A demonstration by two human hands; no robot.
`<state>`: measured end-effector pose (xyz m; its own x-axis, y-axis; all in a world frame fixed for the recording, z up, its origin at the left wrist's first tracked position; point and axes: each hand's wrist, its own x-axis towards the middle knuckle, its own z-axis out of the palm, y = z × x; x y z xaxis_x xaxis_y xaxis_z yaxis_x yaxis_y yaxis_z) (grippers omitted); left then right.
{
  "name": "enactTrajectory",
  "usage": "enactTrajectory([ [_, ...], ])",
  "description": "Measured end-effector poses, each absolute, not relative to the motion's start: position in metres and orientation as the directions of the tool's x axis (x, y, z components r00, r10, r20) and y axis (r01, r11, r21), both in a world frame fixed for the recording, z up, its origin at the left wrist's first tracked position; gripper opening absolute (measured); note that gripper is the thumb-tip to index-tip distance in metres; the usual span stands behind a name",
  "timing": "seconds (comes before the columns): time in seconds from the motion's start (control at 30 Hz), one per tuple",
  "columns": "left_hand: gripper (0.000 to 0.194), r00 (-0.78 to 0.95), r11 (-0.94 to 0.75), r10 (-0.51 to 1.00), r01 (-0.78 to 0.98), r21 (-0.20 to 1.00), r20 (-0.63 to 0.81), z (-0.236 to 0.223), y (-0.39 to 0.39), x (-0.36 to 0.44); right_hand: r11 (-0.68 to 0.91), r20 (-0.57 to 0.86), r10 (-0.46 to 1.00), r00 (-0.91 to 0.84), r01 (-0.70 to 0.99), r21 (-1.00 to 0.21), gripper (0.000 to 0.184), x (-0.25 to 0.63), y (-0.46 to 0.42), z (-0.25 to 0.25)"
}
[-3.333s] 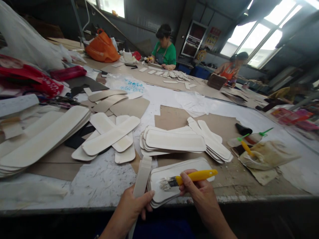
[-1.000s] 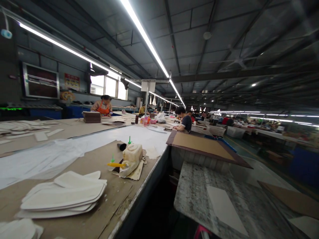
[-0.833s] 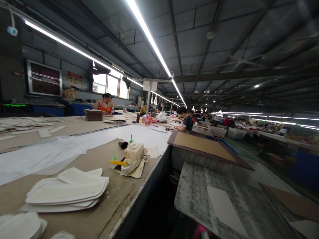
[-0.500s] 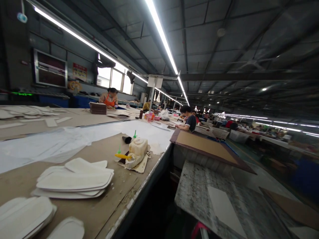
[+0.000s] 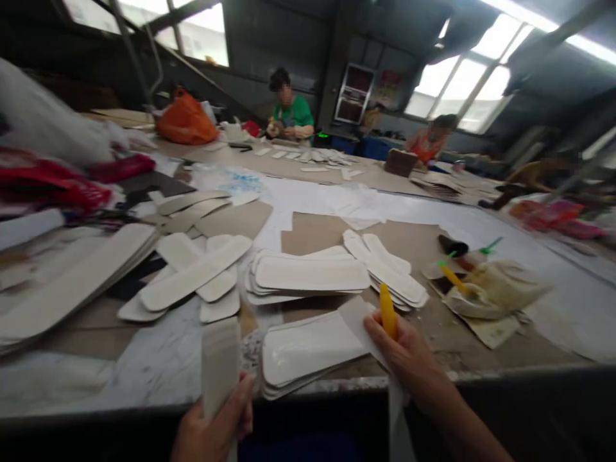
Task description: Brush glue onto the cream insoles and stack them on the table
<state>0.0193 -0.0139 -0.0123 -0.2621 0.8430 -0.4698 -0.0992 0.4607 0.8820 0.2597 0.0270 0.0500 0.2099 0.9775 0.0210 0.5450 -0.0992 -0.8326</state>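
In the lower middle of the head view, my left hand (image 5: 216,420) is closed around a long pale strip (image 5: 220,359) held upright. My right hand (image 5: 409,353) grips a tool with a yellow handle (image 5: 387,311); its working end is hidden. A thin white strip (image 5: 359,324) also passes through that hand, with one end over a stack of white rounded panels (image 5: 308,353) and the other hanging past the table edge. Behind this stack lies a second stack of white panels (image 5: 312,273), and to its right a fanned pile of narrower panels (image 5: 389,273).
To the right stands a cut-open plastic jug (image 5: 510,282) with another yellow handle in it and green nozzles close by. Crossed white panels (image 5: 192,276) cover the left side, near a red bag (image 5: 48,183). Co-workers sit across the table; an orange bag (image 5: 187,122) lies at the back.
My view has swung left and down to the near table edge. Both hands, with the strips and the yellow-handled tool, have come into sight; the jug now appears farther right.
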Motion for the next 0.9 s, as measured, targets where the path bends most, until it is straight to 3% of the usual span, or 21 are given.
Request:
enactTrajectory([
  [0.13,0.049,-0.298,0.455,0.816,-0.195,0.869,-0.495,-0.007,0.000,0.023,-0.175,-0.246,0.965,-0.094,0.471,-0.865,0.027,0.250,0.032,0.039],
  [0.33,0.040,-0.111,0.498,0.862,0.007,0.867,-0.494,-0.007,0.013,0.024,-0.158,-0.493,0.756,-0.431,0.611,-0.776,0.026,0.222,0.064,0.038],
  [0.5,0.040,-0.077,0.551,0.833,0.051,0.833,-0.547,-0.013,0.019,0.019,-0.100,-0.618,0.623,-0.479,0.735,-0.670,0.023,0.205,0.088,0.040],
  [0.73,0.037,-0.009,0.560,0.828,0.068,0.826,-0.561,-0.014,0.024,0.018,0.082,-0.604,0.694,-0.393,0.876,-0.475,0.021,0.189,0.097,0.034],
  [0.9,0.031,0.004,0.521,0.851,0.104,0.847,-0.525,-0.013,0.026,0.017,0.149,-0.580,0.722,-0.377,0.904,-0.402,0.022,0.186,0.097,0.035],
])
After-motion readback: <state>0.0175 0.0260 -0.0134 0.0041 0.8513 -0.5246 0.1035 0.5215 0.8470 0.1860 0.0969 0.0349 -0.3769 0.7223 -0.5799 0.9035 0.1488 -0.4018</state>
